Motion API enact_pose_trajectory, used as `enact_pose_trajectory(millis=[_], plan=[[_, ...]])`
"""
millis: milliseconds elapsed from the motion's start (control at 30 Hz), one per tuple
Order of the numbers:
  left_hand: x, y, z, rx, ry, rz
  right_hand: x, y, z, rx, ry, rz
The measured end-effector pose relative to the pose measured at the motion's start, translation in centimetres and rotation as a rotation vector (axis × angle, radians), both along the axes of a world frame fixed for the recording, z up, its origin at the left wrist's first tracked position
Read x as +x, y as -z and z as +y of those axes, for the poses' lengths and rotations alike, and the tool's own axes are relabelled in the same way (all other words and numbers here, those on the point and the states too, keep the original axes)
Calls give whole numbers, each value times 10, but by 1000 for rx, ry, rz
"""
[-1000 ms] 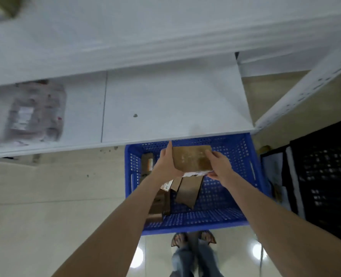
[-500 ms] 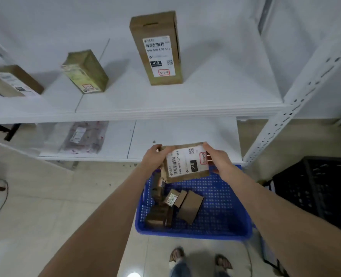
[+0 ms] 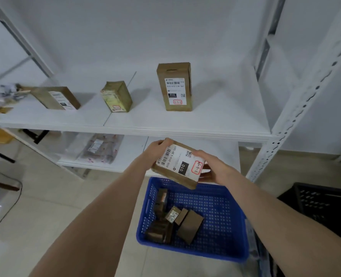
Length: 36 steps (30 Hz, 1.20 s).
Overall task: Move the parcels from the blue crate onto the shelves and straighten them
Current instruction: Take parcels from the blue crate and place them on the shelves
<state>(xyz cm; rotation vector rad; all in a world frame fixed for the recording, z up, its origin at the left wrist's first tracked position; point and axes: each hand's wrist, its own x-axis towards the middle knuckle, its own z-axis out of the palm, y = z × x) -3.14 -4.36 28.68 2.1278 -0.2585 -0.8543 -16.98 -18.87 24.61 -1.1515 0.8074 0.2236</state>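
Observation:
A brown cardboard parcel (image 3: 177,163) with a white label is held tilted above the blue crate (image 3: 221,206), just below the front edge of the upper shelf (image 3: 215,116). My left hand (image 3: 155,149) grips its left end and my right hand (image 3: 211,168) grips its right end. Several small brown parcels (image 3: 175,220) lie in the crate's left part. On the upper shelf one tall box (image 3: 174,86) stands upright, a smaller box (image 3: 116,96) stands askew to its left, and a flat box (image 3: 54,97) lies further left.
A plastic-bagged parcel (image 3: 99,148) lies on the lower shelf (image 3: 129,156). The white perforated shelf post (image 3: 297,108) rises on the right. A black crate (image 3: 325,204) stands to the right of the blue one. Crumpled packets (image 3: 2,94) sit at the upper shelf's far left.
Both hands have lifted the parcel out of the crate and turned its label up towards me. The view has tilted upward, bringing the upper shelf and its boxes into sight.

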Motion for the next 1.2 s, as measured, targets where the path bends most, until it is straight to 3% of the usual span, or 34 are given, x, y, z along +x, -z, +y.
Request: enact_pose_trajectory(millis=[167,267,433,633,933,1200], plan=[[-4,-3,9,-17,-219,-143,2,-12,19,36,166,-42],[-16,-3,15,-67,-249,-26,1,-15,24,111,287,-76],[-33,3,18,-89,-123,179,3,-19,34,174,362,-122],[-33,-1,18,-183,-52,236,5,-27,36,225,385,-144],[-29,-17,12,-228,-46,159,4,-39,28,246,396,-147],[-22,-29,5,-171,-17,88,4,-43,18,75,272,-77]])
